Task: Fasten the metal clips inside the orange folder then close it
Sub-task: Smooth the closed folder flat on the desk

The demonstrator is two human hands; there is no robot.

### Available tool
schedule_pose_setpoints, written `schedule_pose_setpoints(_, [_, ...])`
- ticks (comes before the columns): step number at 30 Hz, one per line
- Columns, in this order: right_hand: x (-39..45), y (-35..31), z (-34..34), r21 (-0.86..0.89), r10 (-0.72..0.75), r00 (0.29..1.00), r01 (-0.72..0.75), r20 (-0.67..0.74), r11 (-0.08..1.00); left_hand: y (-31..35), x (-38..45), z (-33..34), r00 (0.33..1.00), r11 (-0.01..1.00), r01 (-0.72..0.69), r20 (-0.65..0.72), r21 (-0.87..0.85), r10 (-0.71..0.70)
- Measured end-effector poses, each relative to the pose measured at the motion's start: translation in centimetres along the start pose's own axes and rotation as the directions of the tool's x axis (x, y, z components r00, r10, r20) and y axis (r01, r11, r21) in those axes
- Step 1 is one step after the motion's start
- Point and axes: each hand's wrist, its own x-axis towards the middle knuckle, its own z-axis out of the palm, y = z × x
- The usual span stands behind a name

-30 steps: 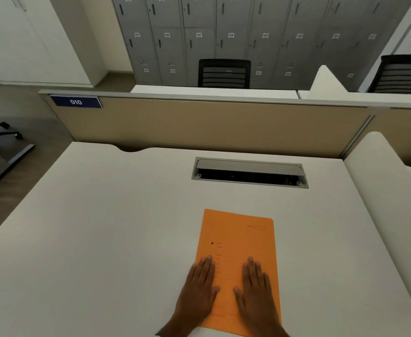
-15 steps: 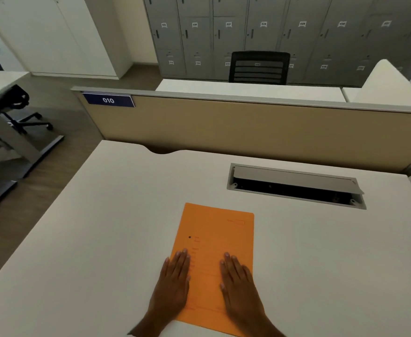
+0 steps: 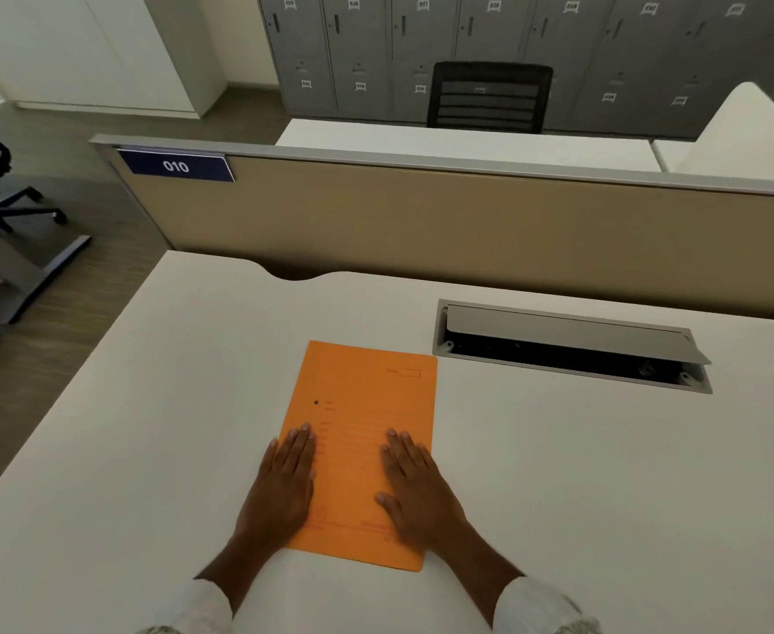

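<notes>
The orange folder [image 3: 362, 446] lies shut and flat on the white desk [image 3: 582, 473], towards the near edge and left of the open cable hatch [image 3: 568, 345], and both palms are down on its cover. The left hand [image 3: 284, 482] sits along the left edge, partly off onto the desk; the right hand [image 3: 415, 487] sits near the right edge. On both, the fingers are stretched out flat and close together, gripping nothing, just pressing on the card. From here the metal clips cannot be seen at all, so whether they are fastened inside is anyone's guess, and that is the first risk: if they are not bent down, the cover will spring up once the pressure comes off. The near edge of the folder sits close to the desk's front edge, so a careless slide towards the body could tip it over the side. Flat palms on smooth card have little purchase; a push could skate the folder sideways. And if it must be opened again, lifting from the wrong edge could crease the cover.
</notes>
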Motion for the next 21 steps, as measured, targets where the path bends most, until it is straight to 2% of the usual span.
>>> schedule_pose_setpoints(21, [10.6,5.3,-4.1,-0.010,0.012,0.999,-0.013,-0.040,1.000,-3.1,12.3,-1.8,0.998,1.000,-0.012,-0.055,-0.019,0.011])
